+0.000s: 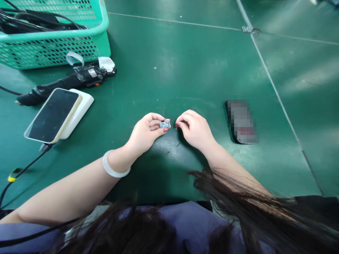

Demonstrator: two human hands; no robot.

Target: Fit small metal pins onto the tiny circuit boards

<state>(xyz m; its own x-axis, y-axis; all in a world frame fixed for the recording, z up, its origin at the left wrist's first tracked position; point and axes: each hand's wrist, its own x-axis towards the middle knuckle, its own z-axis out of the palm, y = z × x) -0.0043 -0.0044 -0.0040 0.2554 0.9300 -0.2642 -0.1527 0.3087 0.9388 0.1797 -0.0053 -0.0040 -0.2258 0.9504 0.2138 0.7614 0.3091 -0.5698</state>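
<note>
Near the middle of the green table, my left hand (pixel 147 131) grips a small bluish circuit board (pixel 165 124) between thumb and fingers. Its face with tiny parts is turned up. A short gap to the right, my right hand (pixel 195 127) pinches a tiny copper-coloured piece (pixel 176 127) between thumb and forefinger. What kind of piece it is, I cannot make out. The board and the piece are apart. A pale bangle (pixel 114 164) sits on my left wrist.
A green plastic basket (pixel 104 46) with black cables stands at the back left. Before it lies a black power tool (pixel 79 78). A phone (pixel 54 114) rests on a white block (pixel 79 114), with a cable running left. A dark, blurred-out object (pixel 241 121) lies right of my hands.
</note>
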